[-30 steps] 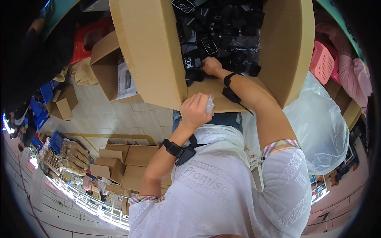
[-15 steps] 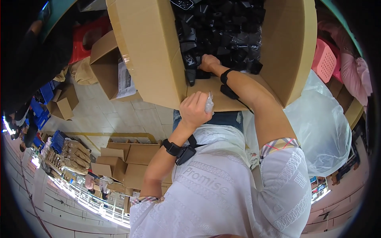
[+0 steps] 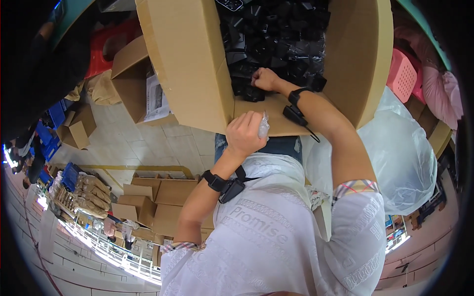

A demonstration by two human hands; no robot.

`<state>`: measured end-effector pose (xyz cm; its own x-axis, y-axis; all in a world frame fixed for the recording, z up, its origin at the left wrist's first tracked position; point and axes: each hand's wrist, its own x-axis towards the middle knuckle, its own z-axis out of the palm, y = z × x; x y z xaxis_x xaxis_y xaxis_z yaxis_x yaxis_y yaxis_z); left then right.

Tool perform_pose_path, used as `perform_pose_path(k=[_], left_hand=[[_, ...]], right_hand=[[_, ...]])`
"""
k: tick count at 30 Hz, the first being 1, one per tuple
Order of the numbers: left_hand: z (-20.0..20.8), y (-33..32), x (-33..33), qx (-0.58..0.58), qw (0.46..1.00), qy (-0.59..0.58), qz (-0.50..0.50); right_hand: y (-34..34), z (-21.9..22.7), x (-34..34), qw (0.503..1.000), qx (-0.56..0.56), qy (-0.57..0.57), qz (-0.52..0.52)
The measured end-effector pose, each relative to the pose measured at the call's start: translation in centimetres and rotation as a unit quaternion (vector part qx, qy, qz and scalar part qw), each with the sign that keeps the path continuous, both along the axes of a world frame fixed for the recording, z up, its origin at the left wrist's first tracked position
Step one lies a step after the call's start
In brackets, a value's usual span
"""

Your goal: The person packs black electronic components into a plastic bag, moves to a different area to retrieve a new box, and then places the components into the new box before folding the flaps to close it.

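Observation:
A large open cardboard box (image 3: 185,64) holds a heap of small black plastic pieces (image 3: 296,49), some in shiny clear wrap. Inside it, my right hand (image 3: 266,79) is closed at the heap's near left part, its fingertips against the black pieces. Whatever those fingers pinch is hidden. My left hand (image 3: 244,133) makes a fist just outside the box's near edge, around a crumpled clear plastic bag (image 3: 263,126) that sticks out by the thumb. A black remote control (image 3: 231,4) lies at the far left of the heap.
A big translucent plastic bag (image 3: 395,153) bulges right of the box. Smaller open cartons (image 3: 131,79) stand at left, with a red stool (image 3: 111,47) behind. A pink stool (image 3: 402,76) is at right, beside a person's pink sleeve (image 3: 439,98). More cartons (image 3: 170,195) sit lower left.
My right hand and forearm have shifted slightly right. Black pieces beside the box's left wall have moved, and one that stood upright there has changed place. My left hand stays nearly still.

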<state>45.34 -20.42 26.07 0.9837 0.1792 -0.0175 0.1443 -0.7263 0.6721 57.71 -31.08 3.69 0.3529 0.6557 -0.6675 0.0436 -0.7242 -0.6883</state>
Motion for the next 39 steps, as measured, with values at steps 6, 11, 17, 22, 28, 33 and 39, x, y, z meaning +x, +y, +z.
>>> perform_pose_path(k=[6, 11, 17, 22, 28, 33, 39], left_hand=[[1.4, 0.4, 0.8, -0.052, 0.993, 0.103, 0.005], [2.3, 1.0, 1.9, -0.103, 0.971, 0.217, -0.008], [3.0, 1.1, 4.0, -0.123, 0.989, 0.076, -0.009], [2.5, 0.7, 4.1, -0.241, 0.965, 0.098, 0.019], [2.5, 1.0, 3.6, -0.254, 0.958, 0.123, 0.054], [2.3, 2.5, 3.1, -0.348, 0.908, 0.196, 0.125], [2.6, 2.2, 3.1, -0.576, 0.731, 0.252, 0.266]], right_hand=[[-3.4, 9.9, 3.4, 0.944, 0.015, 0.296, -0.144], [-6.6, 16.9, 3.9, 0.905, 0.030, 0.339, -0.255], [-7.0, 22.8, 2.5, 0.897, 0.028, 0.335, -0.287], [-7.4, 23.1, 1.4, 0.919, 0.101, 0.296, -0.242], [-7.2, 24.6, 1.0, 0.922, 0.138, 0.234, -0.277], [-7.9, 26.3, 1.6, 0.970, 0.032, -0.063, -0.233], [-7.3, 28.1, -0.6, 0.941, 0.122, -0.123, -0.292]])
